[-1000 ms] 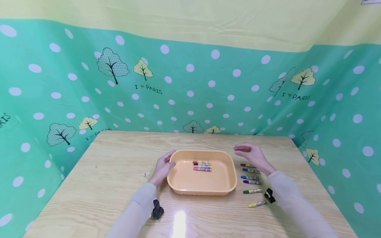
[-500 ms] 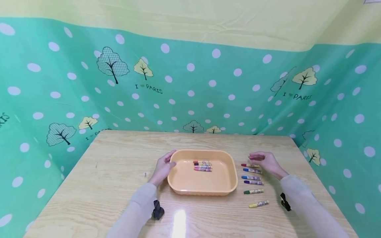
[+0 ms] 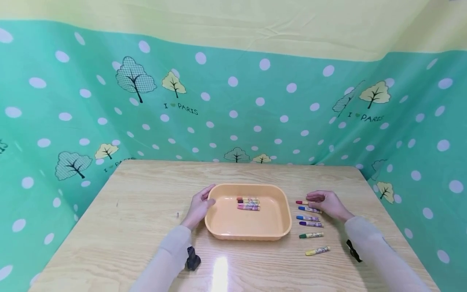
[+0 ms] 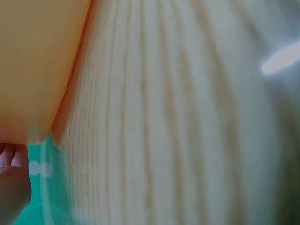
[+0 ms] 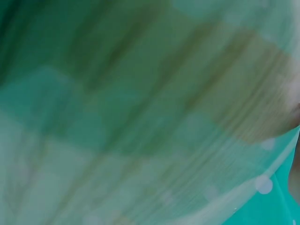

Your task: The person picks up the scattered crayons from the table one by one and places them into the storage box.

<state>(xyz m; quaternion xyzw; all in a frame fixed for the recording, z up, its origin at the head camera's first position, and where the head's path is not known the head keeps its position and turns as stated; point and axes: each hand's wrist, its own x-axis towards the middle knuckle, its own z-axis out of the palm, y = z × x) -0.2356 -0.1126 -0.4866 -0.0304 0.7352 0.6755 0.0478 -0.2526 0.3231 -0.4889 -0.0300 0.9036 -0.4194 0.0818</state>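
A peach plastic tray (image 3: 248,235) stands mid-table, its left rim gripped by my left hand (image 3: 198,209) with the thumb over the inside edge. In the left wrist view the tray's side wall (image 4: 37,70) fills the upper left, and part of that hand (image 4: 14,183) shows below it. My right hand (image 3: 328,203) is down at the red crayon (image 3: 302,202), thumb and fingers pinching its rear part, which they hide. Just below that hand lies a blue crayon (image 3: 306,209). The right wrist view shows only a sliver of the hand at its right edge.
Several crayons lie inside the tray, including a pink crayon (image 3: 248,208). Right of it, in a column, are a lighter blue crayon (image 3: 307,218), a purple crayon (image 3: 311,224), a green crayon (image 3: 311,235) and a yellow crayon (image 3: 317,251). A green dotted curtain (image 3: 219,101) hangs behind the table.
My right hand has moved right from near the tray's corner, then down onto the red crayon, its fingers closing around it. The left hand and tray stay in place.
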